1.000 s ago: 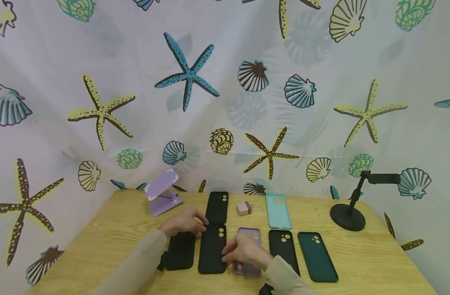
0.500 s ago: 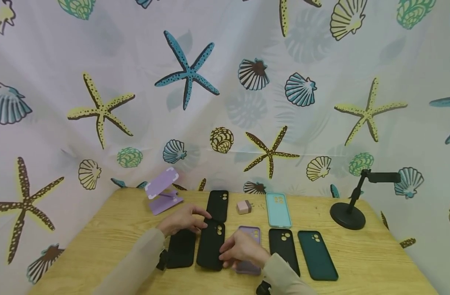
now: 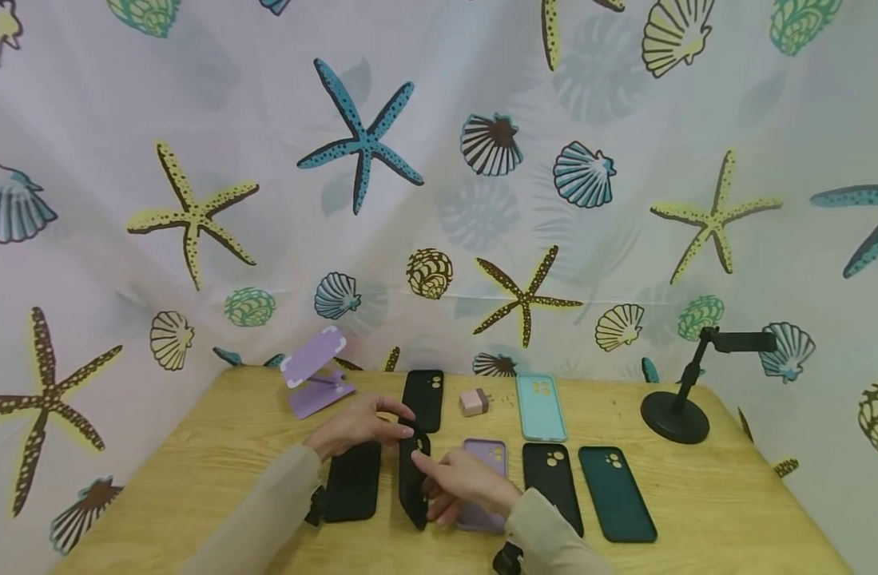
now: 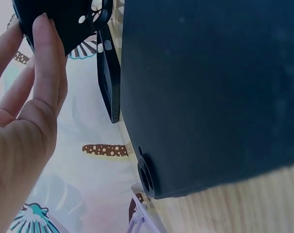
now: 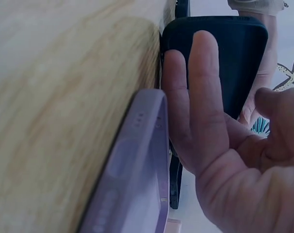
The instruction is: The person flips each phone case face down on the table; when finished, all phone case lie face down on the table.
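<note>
A black phone case [image 3: 411,483] stands tilted up on its long edge in the head view, its camera holes near the top. My left hand [image 3: 361,425] pinches its upper end. In the left wrist view, fingers [image 4: 47,63] of that hand lie on the case [image 4: 69,26] near its camera cutouts. My right hand [image 3: 470,483] is at the case's right side. In the right wrist view, two of its fingers [image 5: 205,92] lie straight against the case [image 5: 234,63], and its thumb is apart. A second black case [image 3: 354,483] lies flat under the left wrist.
A purple case [image 3: 490,455] lies partly under my right hand. Further right are a black case [image 3: 554,487] and a dark green case [image 3: 618,495]. Behind stand a purple stand [image 3: 316,375], another black case [image 3: 424,399], a charger [image 3: 473,402], a light blue case [image 3: 542,407] and a black stand [image 3: 676,417].
The middle black phone case has gone from lying flat to tilted up, its right edge lifted. My right hand's fingers have moved from its right edge to against its face.
</note>
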`<state>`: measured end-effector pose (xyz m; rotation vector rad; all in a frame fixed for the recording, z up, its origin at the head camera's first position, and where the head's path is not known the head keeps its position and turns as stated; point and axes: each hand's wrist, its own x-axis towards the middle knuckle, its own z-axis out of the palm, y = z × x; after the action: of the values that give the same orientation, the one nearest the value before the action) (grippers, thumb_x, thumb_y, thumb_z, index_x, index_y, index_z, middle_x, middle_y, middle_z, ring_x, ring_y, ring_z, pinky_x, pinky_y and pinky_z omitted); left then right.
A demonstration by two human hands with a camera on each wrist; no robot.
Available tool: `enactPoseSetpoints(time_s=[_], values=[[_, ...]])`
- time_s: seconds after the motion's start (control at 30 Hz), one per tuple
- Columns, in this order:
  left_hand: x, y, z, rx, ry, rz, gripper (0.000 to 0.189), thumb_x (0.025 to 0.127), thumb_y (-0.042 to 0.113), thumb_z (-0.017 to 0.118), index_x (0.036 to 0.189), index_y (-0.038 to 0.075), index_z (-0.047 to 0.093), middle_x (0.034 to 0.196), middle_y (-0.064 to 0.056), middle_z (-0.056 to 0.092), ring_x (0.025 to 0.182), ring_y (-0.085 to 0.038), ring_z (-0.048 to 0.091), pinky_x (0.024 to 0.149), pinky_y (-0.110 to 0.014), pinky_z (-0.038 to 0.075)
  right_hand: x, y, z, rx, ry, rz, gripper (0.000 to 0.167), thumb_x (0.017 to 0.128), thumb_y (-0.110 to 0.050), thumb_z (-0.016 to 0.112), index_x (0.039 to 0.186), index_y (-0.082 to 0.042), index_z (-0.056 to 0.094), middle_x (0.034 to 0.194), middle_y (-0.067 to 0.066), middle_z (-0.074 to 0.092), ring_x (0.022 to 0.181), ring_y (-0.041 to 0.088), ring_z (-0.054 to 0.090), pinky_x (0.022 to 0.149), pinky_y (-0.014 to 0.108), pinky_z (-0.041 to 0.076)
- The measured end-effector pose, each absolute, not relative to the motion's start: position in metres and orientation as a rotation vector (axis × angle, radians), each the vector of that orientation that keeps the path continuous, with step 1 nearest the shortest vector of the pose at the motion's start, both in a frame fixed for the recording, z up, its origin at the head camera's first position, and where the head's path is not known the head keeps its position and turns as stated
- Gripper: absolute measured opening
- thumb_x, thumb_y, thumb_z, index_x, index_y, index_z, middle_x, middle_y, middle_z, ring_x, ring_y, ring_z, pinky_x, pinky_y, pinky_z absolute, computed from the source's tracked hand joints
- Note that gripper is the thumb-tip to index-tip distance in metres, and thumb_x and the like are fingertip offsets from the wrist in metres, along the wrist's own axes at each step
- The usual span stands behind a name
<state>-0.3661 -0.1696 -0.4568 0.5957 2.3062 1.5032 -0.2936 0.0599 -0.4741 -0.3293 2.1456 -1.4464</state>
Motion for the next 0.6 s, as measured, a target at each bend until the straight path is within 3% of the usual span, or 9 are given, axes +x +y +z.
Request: enactPoseSetpoints(time_s=[0.1, 0.3, 0.6], values=[[-0.365, -0.166, -0.455, 0.590, 2.321, 1.509, 0.046, 0.087, 0.020, 0.075, 0.122, -0.007, 0.063, 0.125, -0.026, 0.059, 0.091, -0.028, 0.071, 0.082, -0.046, 0.059, -0.293, 0.058, -0.472, -0.316, 2.151, -1.438, 0.074, 0.089, -0.069, 0.053, 0.088, 0.002, 0.073, 0.073, 0.021, 0.072, 0.055, 0.021, 0.070, 0.059, 0.040, 0.060], [-0.363, -0.159, -0.453, 0.573, 2.344, 1.520, 0.044, 0.087, 0.020, 0.075, 0.121, -0.007, 0.064, 0.126, -0.028, 0.058, 0.096, -0.037, 0.069, 0.080, -0.042, 0.060, -0.290, 0.057, -0.467, -0.303, 2.181, -1.424, 0.063, 0.086, -0.062, 0.064, 0.088, 0.000, 0.074, 0.073, 0.019, 0.073, 0.053, 0.020, 0.069, 0.058, 0.040, 0.060], [-0.365, -0.151, -0.459, 0.611, 2.264, 1.544, 0.048, 0.091, 0.024, 0.072, 0.127, -0.004, 0.059, 0.130, -0.027, 0.055, 0.090, -0.024, 0.070, 0.081, -0.043, 0.059, -0.286, 0.057, -0.466, -0.287, 2.140, -1.505, 0.048, 0.090, -0.048, 0.065, 0.103, -0.003, 0.073, 0.089, 0.014, 0.072, 0.071, 0.028, 0.073, 0.055, 0.036, 0.059]])
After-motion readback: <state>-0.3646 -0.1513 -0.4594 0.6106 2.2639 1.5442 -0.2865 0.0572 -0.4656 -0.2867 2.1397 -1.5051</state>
